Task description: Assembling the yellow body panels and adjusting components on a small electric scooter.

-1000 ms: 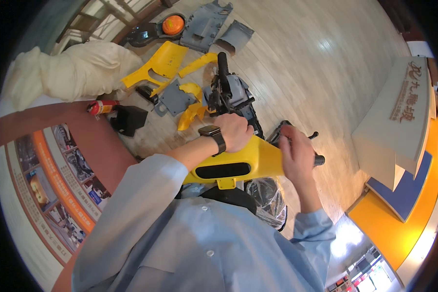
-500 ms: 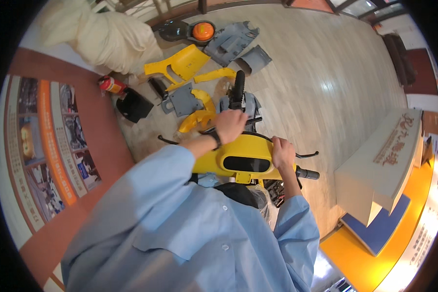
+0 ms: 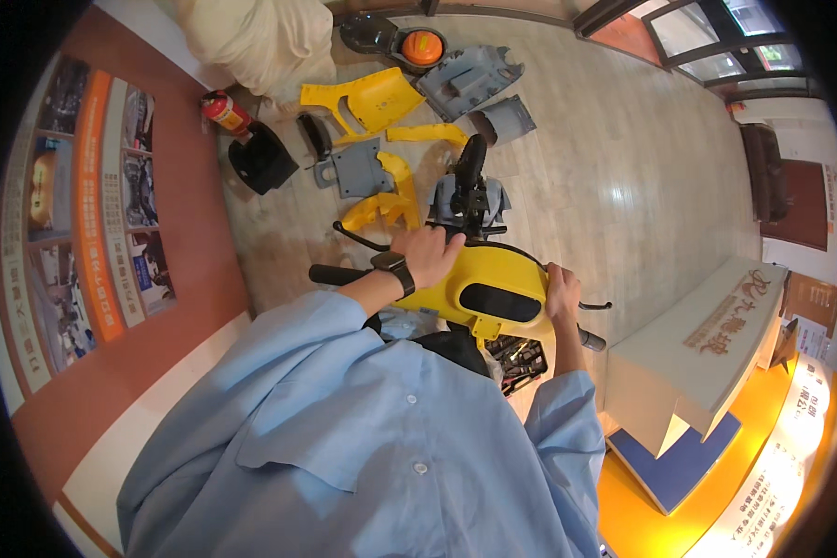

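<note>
A yellow scooter handlebar cover (image 3: pixel 488 267) with a dark oval display (image 3: pixel 500 302) lies in front of my chest. My left hand (image 3: pixel 425 258) is wrapped over its far left edge; its fingertips are hidden behind the cover. At the right end, my right hand (image 3: pixel 563 290) grips the edge, with some fingers out of sight underneath. Black handlebar grips (image 3: pixel 337 274) stick out on both sides, with a black brake lever (image 3: pixel 358 238) ahead of the left one. Beyond the cover is the black front wheel (image 3: pixel 471 158), with bare dark parts around its fork.
Yellow panels (image 3: pixel 377 98) and grey panels (image 3: pixel 470 79) lie on the floor ahead. A red fire extinguisher (image 3: pixel 225 112) and a black bin (image 3: pixel 262 160) stand by the left wall. An open tool case (image 3: pixel 521 361) sits below the cover. A white counter (image 3: pixel 688 344) stands at right.
My left hand has shifted left and nearer along the cover, uncovering the parts by the fork. The handlebar has turned slightly, its left grip now showing. My right hand keeps its hold.
</note>
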{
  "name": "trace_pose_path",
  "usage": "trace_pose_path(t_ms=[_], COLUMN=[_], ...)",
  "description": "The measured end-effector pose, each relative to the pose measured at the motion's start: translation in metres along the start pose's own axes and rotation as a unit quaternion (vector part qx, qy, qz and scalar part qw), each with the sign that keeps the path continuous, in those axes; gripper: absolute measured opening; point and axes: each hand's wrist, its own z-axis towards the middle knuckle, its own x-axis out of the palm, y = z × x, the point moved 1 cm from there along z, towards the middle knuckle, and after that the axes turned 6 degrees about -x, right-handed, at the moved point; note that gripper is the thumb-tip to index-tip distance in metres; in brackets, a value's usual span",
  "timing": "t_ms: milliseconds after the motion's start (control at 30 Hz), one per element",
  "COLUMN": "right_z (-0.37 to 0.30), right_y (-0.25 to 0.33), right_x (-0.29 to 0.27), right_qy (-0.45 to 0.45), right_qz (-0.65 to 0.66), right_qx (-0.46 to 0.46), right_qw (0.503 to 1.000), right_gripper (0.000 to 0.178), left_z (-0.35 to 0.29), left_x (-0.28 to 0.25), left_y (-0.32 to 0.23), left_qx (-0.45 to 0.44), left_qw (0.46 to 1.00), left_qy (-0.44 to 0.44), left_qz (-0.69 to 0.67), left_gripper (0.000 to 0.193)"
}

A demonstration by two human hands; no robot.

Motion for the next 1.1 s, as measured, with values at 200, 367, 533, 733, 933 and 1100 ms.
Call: trace_pose_path(t_ms=[200,367,533,733,933,1100], right_z=[-0.001,0.001,0.003,0.002,0.006,0.004], right_y=[-0.017,-0.026,-0.028,-0.022,-0.013,-0.013], right_x=[0.009,0.009,0.011,0.010,0.008,0.006], right_qy=[0.004,0.010,-0.010,0.009,0.035,0.024], right_qz=[-0.056,-0.126,-0.148,-0.135,-0.054,-0.019], right_qx=[-0.055,-0.113,-0.135,-0.119,-0.010,-0.006], right_qw=[0.997,0.985,0.980,0.984,0.998,1.000], right_gripper=[0.038,0.029,0.028,0.026,0.041,0.049], left_z=[0.013,0.017,0.016,0.012,-0.004,-0.052], left_x=[0.003,0.023,0.010,0.001,0.008,-0.071], left_y=[-0.026,-0.017,-0.025,-0.026,-0.009,0.045], left_qx=[-0.058,-0.054,-0.084,-0.091,0.013,0.120], left_qw=[0.983,0.986,0.983,0.985,0.996,0.980], left_qy=[0.167,0.149,0.160,0.142,0.052,-0.040], left_qz=[-0.058,-0.051,-0.038,-0.040,-0.078,-0.154], left_gripper=[0.063,0.064,0.064,0.063,0.044,0.030])
